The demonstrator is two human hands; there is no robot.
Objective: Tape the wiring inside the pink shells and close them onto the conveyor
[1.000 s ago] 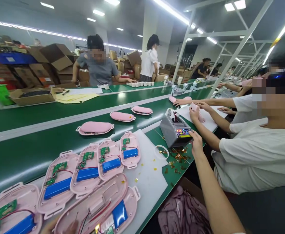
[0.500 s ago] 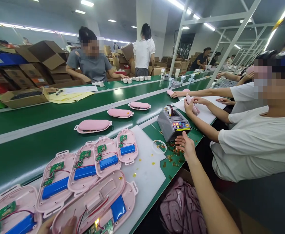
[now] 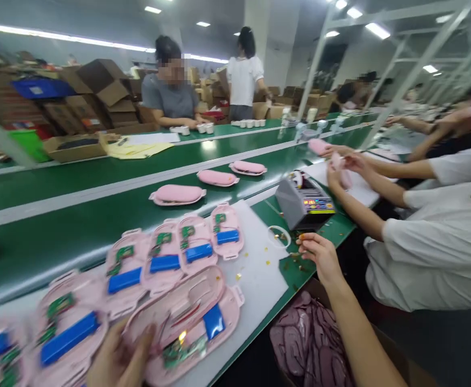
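My left hand (image 3: 118,352) grips the end of a pink plastic shell half (image 3: 205,285), tilted over another pink shell half (image 3: 233,314) that holds a blue battery (image 3: 214,321) and a green circuit board (image 3: 183,352). Thin wires run between them. My right hand (image 3: 322,258) is pinched, with a small piece of amber tape (image 3: 301,237) at the fingertips. It is just in front of the grey tape dispenser (image 3: 300,207), whose display is lit. A white ring (image 3: 279,237) lies left of these fingers, among scattered amber tape bits.
Several open pink shells (image 3: 125,274) with batteries and boards line a white sheet (image 3: 255,269). Closed pink cases (image 3: 178,194) sit on the green conveyor (image 3: 98,215). A carton of dark pink parts (image 3: 310,344) stands below the table edge. Co-workers (image 3: 429,209) sit at the right; others stand across.
My right hand has gone from spread fingers beside the dispenser to a pinch on amber tape, slightly away from it. The view has swung left. My left hand still holds the shell half.
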